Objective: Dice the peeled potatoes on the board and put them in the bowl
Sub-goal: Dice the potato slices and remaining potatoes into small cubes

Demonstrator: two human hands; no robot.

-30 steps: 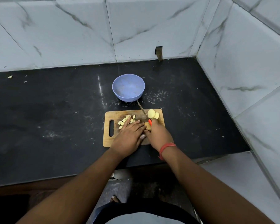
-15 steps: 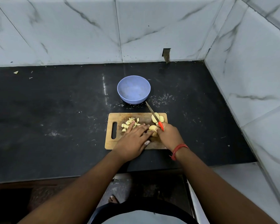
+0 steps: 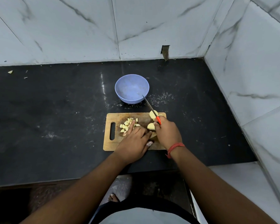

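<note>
On the left of the wooden board (image 3: 111, 143), beside its handle slot, lies a small heap of potato cubes (image 3: 126, 125). The left hand (image 3: 133, 139) rests flat over the middle of the board, fingers nearly straight, the forefinger reaching into the cubes; what lies under the palm is hidden, so I cannot tell whether it is pressing a piece down. Just right of it the right hand (image 3: 167, 132) is curled round the red handle of a knife (image 3: 149, 106), whose blade points up and away toward the blue bowl (image 3: 132, 88). Two larger potato chunks (image 3: 151, 126) sit uncut, one at the knuckles and one at the board's far right corner under the blade. The bowl stands beyond the board on the black counter (image 3: 55, 110) and looks to hold no potato yet.

The dicing seems partly done, with nothing transferred. The next move likely calls for steadying a chunk with the left fingertips tucked clear, then bringing the blade down through it.
</note>
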